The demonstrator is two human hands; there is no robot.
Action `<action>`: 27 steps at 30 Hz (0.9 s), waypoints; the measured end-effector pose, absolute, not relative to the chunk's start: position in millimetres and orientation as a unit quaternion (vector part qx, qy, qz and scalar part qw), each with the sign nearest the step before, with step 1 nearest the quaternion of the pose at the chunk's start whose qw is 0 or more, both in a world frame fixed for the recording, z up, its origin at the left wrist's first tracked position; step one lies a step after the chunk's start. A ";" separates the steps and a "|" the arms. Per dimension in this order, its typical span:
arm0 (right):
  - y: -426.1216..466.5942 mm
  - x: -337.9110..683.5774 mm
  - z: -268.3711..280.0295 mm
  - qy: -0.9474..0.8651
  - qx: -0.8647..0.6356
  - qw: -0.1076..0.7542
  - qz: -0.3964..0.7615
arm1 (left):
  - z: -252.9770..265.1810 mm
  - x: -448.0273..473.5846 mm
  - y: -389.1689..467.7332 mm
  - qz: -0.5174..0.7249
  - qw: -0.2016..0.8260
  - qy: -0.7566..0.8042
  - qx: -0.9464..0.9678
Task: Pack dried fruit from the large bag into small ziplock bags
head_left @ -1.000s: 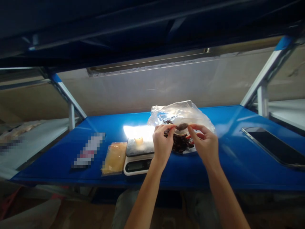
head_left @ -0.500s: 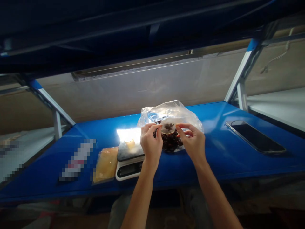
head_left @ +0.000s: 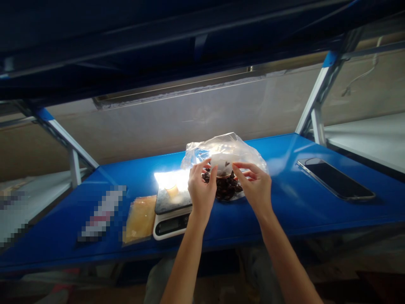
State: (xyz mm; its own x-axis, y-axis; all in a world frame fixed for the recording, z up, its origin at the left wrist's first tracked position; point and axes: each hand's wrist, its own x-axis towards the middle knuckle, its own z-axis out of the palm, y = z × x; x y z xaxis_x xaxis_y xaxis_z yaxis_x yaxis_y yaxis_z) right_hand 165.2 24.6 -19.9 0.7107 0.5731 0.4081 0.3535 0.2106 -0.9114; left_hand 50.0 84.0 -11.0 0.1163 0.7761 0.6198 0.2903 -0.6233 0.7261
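My left hand (head_left: 201, 189) and my right hand (head_left: 255, 184) hold a small clear pouch (head_left: 222, 165) between them, pinching its two sides with thumb and fingers. A few dark pieces show inside the pouch. Right behind it lies a large clear plastic bag (head_left: 221, 147) with a heap of dark brown dried pieces (head_left: 225, 188) on the blue shelf (head_left: 284, 207). A white kitchen scale (head_left: 171, 213) stands just left of my left hand, with a small pale cup (head_left: 172, 191) on its platform.
A flat stack of yellowish pouches (head_left: 139, 218) lies left of the scale, and a blurred-out packet (head_left: 103, 212) further left. A dark phone (head_left: 336, 177) lies on the shelf at the right. White shelf posts (head_left: 313, 105) rise at both sides; a dark shelf hangs overhead.
The camera swung right and settled. My hands turned the small pouch more upright in front of the large bag; the grip stays the same.
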 end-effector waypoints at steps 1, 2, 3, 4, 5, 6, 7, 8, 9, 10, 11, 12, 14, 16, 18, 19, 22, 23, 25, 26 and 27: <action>25.2 165.1 -20.4 -0.382 -0.622 0.679 0.084 | -10.6 49.8 84.3 0.550 0.235 0.371 0.710; 25.7 164.9 -20.8 -0.393 -0.620 0.674 0.088 | -10.2 49.6 84.5 0.549 0.245 0.367 0.709; 26.2 164.5 -21.1 -0.400 -0.617 0.671 0.095 | -9.7 49.4 84.7 0.548 0.251 0.364 0.711; 26.6 164.1 -21.3 -0.403 -0.615 0.670 0.102 | -9.2 49.3 84.8 0.546 0.253 0.361 0.712; 27.0 163.8 -21.3 -0.401 -0.614 0.671 0.110 | -8.8 49.2 84.9 0.547 0.253 0.359 0.713; 27.3 163.6 -21.3 -0.395 -0.612 0.674 0.122 | -8.4 49.2 84.9 0.548 0.254 0.355 0.714; 27.6 163.6 -21.3 -0.390 -0.609 0.677 0.137 | -8.1 49.3 84.9 0.549 0.257 0.348 0.715; 27.8 163.8 -21.2 -0.385 -0.605 0.680 0.153 | -7.9 49.5 84.9 0.549 0.263 0.340 0.717; 28.0 164.0 -21.1 -0.384 -0.599 0.682 0.168 | -7.7 49.7 84.9 0.550 0.271 0.330 0.718; 28.1 164.3 -21.0 -0.385 -0.592 0.685 0.180 | -7.6 50.1 84.9 0.550 0.279 0.321 0.718; 28.1 164.6 -20.8 -0.386 -0.584 0.690 0.187 | -7.7 50.5 84.9 0.551 0.288 0.313 0.718; 28.1 164.8 -20.5 -0.385 -0.575 0.697 0.187 | -7.8 50.8 85.1 0.553 0.296 0.308 0.715; 28.1 165.1 -20.0 -0.382 -0.556 0.717 0.177 | -8.4 51.4 85.6 0.551 0.308 0.307 0.713; 28.2 165.2 -19.9 -0.379 -0.539 0.734 0.165 | -9.3 51.7 86.2 0.537 0.313 0.307 0.721; 28.5 165.3 -20.3 -0.386 -0.531 0.734 0.172 | -10.0 51.4 86.7 0.516 0.307 0.302 0.740; 28.7 165.2 -20.6 -0.393 -0.531 0.728 0.181 | -10.1 51.0 86.7 0.508 0.302 0.300 0.749; 28.5 164.3 -21.3 -0.401 -0.540 0.716 0.185 | -9.4 49.4 85.8 0.516 0.284 0.308 0.747; 28.2 163.7 -21.4 -0.400 -0.542 0.719 0.172 | -8.9 48.9 85.2 0.529 0.281 0.316 0.736; 27.2 162.2 -21.1 -0.403 -0.540 0.723 0.152 | -7.9 48.4 83.9 0.554 0.283 0.329 0.710; 26.7 161.4 -20.9 -0.415 -0.537 0.718 0.155 | -7.5 48.4 83.3 0.558 0.291 0.328 0.705; 26.3 160.7 -20.7 -0.432 -0.534 0.708 0.162 | -7.1 48.6 82.7 0.552 0.302 0.321 0.708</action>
